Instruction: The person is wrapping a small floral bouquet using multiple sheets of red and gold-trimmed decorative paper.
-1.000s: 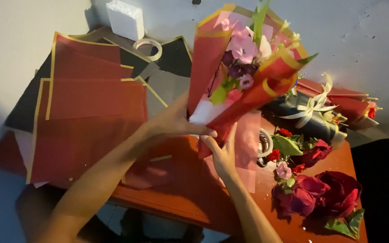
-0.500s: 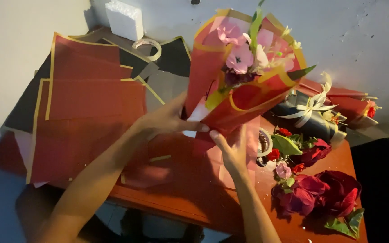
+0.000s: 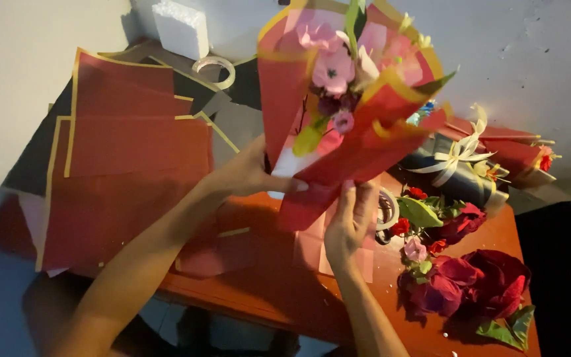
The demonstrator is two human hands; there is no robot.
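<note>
Red wrapping paper with a gold edge encloses the bouquet [image 3: 345, 112] — I hold it upright above the table [image 3: 279, 297]. My left hand [image 3: 249, 173] grips its left side; my right hand [image 3: 351, 221] closes on its lower tip. Loose paper sheets [image 3: 127, 165] lie left — artificial roses [image 3: 470, 284] near right.
</note>
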